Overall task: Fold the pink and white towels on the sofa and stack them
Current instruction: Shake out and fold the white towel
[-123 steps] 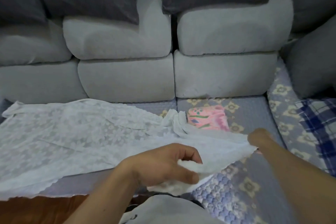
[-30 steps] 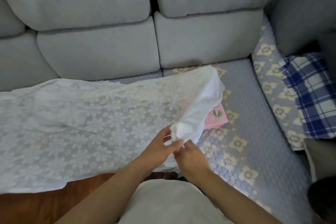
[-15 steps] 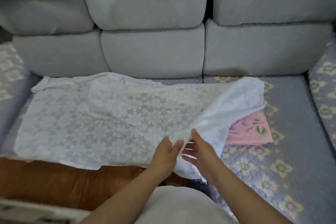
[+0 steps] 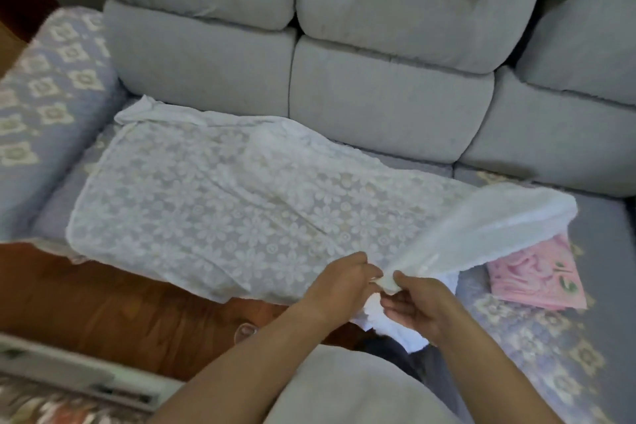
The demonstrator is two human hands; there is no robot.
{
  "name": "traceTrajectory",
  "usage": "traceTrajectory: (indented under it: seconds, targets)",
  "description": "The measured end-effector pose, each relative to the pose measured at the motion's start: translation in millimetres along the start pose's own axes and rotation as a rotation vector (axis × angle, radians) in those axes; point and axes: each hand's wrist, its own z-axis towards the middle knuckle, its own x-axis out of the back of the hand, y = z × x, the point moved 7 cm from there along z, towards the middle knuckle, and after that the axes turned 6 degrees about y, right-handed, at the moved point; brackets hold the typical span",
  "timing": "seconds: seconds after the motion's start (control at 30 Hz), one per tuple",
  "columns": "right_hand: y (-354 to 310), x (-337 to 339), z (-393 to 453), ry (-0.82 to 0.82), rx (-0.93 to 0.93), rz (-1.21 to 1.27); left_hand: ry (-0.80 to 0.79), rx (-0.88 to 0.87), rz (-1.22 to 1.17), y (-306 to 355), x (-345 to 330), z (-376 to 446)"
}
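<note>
White towel (image 4: 220, 213): lace, flower pattern, spread flat across the sofa seat (image 4: 605, 251), long side running left-right, near edge hanging just over the seat front. Right end is lifted and gathered toward me into a bunched cone; the rest lies flat w/ a few creases. Far left corner rumpled against the back cushions (image 4: 378, 103).

Pink towel (image 4: 537, 279): folded, lying on the seat at the right, partly under the raised end of the white towel. Green marks on its top face.

My left hand (image 4: 339, 286): fingers curled, tips together on the gathered towel corner. My right hand (image 4: 418, 303): thumb and fingers pinch the same corner from the other side; the two hands nearly touch. Loose white fabric hangs below both hands.

Surroundings: seat has a blue-grey cover w/ pale flower motifs, same cover on the armrest (image 4: 44, 86) at left. Grey cushions stacked in two rows behind. Brown floor (image 4: 103, 306) below the seat front. My light-grey top (image 4: 344, 389) at btm of view.
</note>
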Motion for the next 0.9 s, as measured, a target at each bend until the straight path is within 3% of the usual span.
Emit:
traceTrajectory:
  seconds: [0.1, 0.2, 0.4, 0.47, 0.53, 0.6, 0.77, 0.9]
  targets:
    - [-21, -27, -18, 0.160, 0.136, -0.042, 0.024, -0.024, 0.025, -31, 26, -18]
    - [-49, -59, -42, 0.152, 0.231, 0.108, 0.096, 0.036, 0.065, -59, 49, -31]
    - [-100, -134, -67, 0.190, 0.408, 0.000, 0.385, 0.467, -0.303, -127, 103, -48]
    - [-112, -171, -68, 0.095, 0.385, 0.022, 0.372, 0.506, -0.365, -147, 116, -58]
    - [-123, -211, -63, 0.011, 0.339, 0.075, 0.235, 0.510, -0.420, -167, 120, -73]
    - [-136, -265, -65, -0.083, 0.292, 0.113, 0.162, 0.648, -0.512, -209, 124, -106]
    - [-143, -385, -95, -0.333, 0.266, 0.119, 0.395, 1.195, -0.564, -345, 147, -242]
    - [-132, -464, -103, -0.442, 0.298, 0.065, 0.379, 1.368, -0.581, -445, 180, -311]
